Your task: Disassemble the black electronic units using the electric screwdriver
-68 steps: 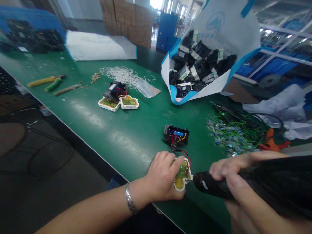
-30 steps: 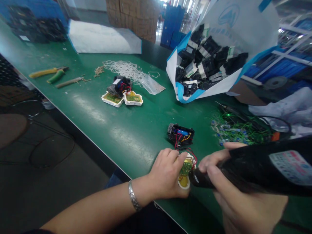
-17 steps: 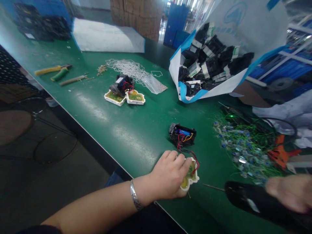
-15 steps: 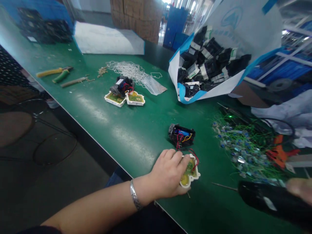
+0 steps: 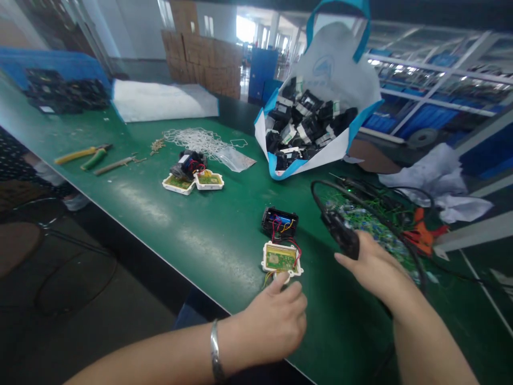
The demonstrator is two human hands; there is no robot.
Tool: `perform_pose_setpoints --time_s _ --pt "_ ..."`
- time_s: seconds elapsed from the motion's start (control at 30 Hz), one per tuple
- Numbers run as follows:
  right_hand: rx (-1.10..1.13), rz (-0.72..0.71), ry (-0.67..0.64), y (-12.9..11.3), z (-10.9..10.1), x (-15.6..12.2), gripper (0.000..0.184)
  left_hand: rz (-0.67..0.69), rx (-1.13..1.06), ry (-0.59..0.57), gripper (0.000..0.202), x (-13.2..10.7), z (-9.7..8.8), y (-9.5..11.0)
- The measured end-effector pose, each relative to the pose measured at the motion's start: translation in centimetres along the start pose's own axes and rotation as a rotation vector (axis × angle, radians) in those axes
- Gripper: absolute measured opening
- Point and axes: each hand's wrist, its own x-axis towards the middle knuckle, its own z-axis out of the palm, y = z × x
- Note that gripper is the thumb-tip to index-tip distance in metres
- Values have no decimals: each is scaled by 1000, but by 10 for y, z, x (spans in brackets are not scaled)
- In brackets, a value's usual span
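My left hand is closed at the near end of a white plastic housing with a green circuit board in it. The fingertips hide that end, and thin yellow-green wires show beside them. Red wires run from the board to an opened black case with a blue cylinder inside, lying just beyond. My right hand is wrapped round a black corded electric screwdriver, raised to the right of the housing. Its cable loops up from the far end; its bit is hidden.
A white-and-blue bag full of black units stands at the back. Another opened unit, loose white gaskets and pliers lie left. Green-wired parts and an orange clamp lie right.
My right hand has come into fuller view, with the screwdriver moved up and left and its bit turned out of sight. The housing is turned, and my left hand has shifted to its near end.
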Motion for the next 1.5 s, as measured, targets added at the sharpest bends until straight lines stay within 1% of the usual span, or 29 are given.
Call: perform_pose_setpoints --time_s 0.07,0.1,0.13,0.2,0.23,0.3,0.37,0.43,0.53,0.63,0.7,0.73,0.8,0.87,0.93,0.97,1.0,1.03,1.07,1.1,1.13,1.17,1.2,1.3,1.33,1.37,1.43,1.5 --pt "-73 26 -129 5 13 1 29 -3 31 -5 13 2 5 6" --pt "-101 37 -164 9 19 0 27 -9 48 2 12 2 6 9" --pt "-121 44 -171 13 24 -2 27 -12 64 8 12 2 8 10" --pt "-141 64 -145 20 33 -6 28 7 86 40 12 3 10 12" --pt "-148 67 -117 22 36 -8 29 33 92 75 13 3 11 13" --pt "-177 54 -35 23 42 -11 29 85 97 193 17 4 13 11" --pt "-220 19 94 21 49 -13 27 93 97 324 22 3 12 6" --pt "-246 -21 223 18 56 -13 29 41 76 400 21 0 5 -4" --pt "-225 -83 335 19 69 -10 36 -103 -17 412 18 -8 -17 -25" --pt "-168 -148 401 26 79 -5 41 -278 -64 371 22 -19 -41 -57" --pt "-135 -188 445 31 83 -2 42 -396 -5 325 22 -26 -55 -87" --pt "-123 -203 463 32 83 -1 42 -460 44 295 20 -29 -62 -105" --pt "-112 -213 489 33 84 0 43 -606 146 222 18 -36 -80 -148" --pt "-107 -206 488 33 83 0 44 -835 306 131 19 -41 -103 -195" --pt "-117 -191 473 32 83 -1 43 -954 388 156 24 -45 -128 -238" --pt "-126 -184 467 31 83 -2 43 -1011 430 189 25 -46 -140 -255" --pt "-136 -179 465 30 83 -3 43 -1058 471 229 28 -45 -149 -268" --pt "-145 -173 467 30 82 -3 43 -1091 508 272 33 -43 -156 -277" --pt "-153 -167 471 29 82 -4 42 -1099 540 323 36 -40 -159 -280" --pt "-158 -164 468 28 81 -4 42 -1065 542 357 39 -35 -158 -278" --pt "-162 -157 462 28 81 -5 41 -997 517 369 39 -28 -153 -272" --pt "-162 -150 453 28 80 -5 41 -911 475 367 38 -21 -144 -262" --pt "-159 -145 447 27 80 -5 41 -792 393 317 37 -12 -131 -249" --pt "-131 -156 464 27 80 -5 39 -592 239 190 34 13 -82 -200" --pt "-118 -167 474 28 80 -5 39 -493 135 132 37 21 -67 -183" --pt "-103 -179 485 28 80 -5 38 -428 47 95 41 28 -53 -166" --pt "-75 -196 506 29 80 -5 37 -316 -30 50 49 41 -32 -135" --pt "-59 -214 533 30 81 -5 36 -215 -50 11 56 50 -22 -107"
